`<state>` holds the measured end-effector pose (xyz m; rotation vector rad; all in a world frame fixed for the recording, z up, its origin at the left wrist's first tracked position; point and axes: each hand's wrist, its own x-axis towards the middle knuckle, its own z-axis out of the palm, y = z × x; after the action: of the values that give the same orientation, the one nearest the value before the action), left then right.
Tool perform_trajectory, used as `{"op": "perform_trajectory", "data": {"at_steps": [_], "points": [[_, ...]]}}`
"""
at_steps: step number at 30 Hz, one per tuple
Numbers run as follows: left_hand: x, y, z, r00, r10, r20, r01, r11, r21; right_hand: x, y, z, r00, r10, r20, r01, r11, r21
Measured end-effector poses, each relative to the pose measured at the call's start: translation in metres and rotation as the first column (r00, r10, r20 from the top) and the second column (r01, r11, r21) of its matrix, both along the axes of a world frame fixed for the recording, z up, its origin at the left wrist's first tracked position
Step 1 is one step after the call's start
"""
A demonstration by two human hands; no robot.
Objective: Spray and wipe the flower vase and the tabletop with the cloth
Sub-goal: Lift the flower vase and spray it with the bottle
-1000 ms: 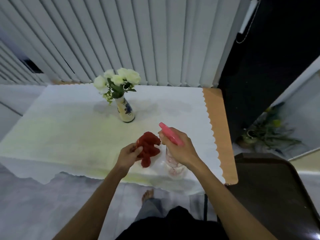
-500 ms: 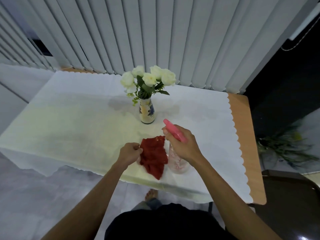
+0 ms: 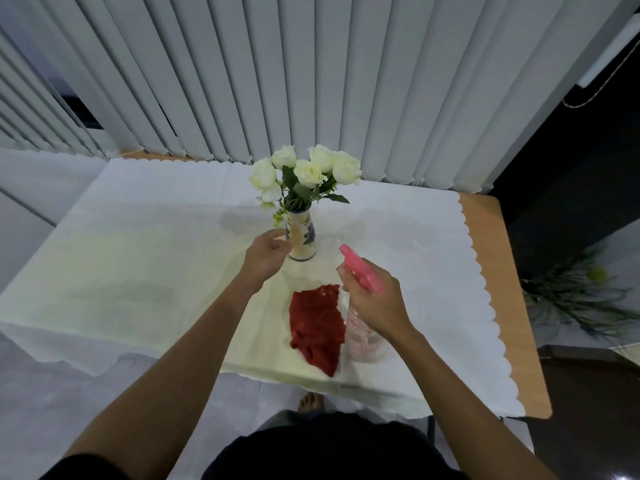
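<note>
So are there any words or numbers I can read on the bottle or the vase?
None.
Bottle: only a blurry pink pattern, no readable label.
Vase: painted flowers, no letters.
Cloth: plain red, no writing.

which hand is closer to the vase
Left. The left hand is right beside the vase, about to take it; the right hand is nearer the person, gripping the spray bottle.
</note>
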<state>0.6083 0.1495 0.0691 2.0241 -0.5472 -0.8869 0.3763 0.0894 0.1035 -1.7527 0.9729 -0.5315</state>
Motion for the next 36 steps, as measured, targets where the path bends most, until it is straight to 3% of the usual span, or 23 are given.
{"op": "perform_trajectory", "data": {"at_steps": [14,23,26,36], "points": [[0.034,-0.052,0.017,0.994,-0.056,-0.091,0.04,0.985,-0.17,-0.009,0.01,0.001,0.993,-0.122,0.003,0.122,0.993,0.01],[0.041,-0.06,0.021,0.999,-0.042,-0.028,0.034,0.972,-0.231,-0.01,0.019,0.008,0.976,-0.209,0.057,0.205,0.976,0.076],[0.039,-0.06,0.025,0.999,-0.02,-0.034,0.011,0.972,-0.234,-0.006,0.021,0.01,0.977,-0.183,0.105,0.177,0.982,0.064],[0.042,-0.054,0.09,0.996,0.091,-0.008,-0.088,0.939,-0.333,0.005,0.008,0.073,0.997,-0.049,-0.065,0.055,0.994,0.1]]}}
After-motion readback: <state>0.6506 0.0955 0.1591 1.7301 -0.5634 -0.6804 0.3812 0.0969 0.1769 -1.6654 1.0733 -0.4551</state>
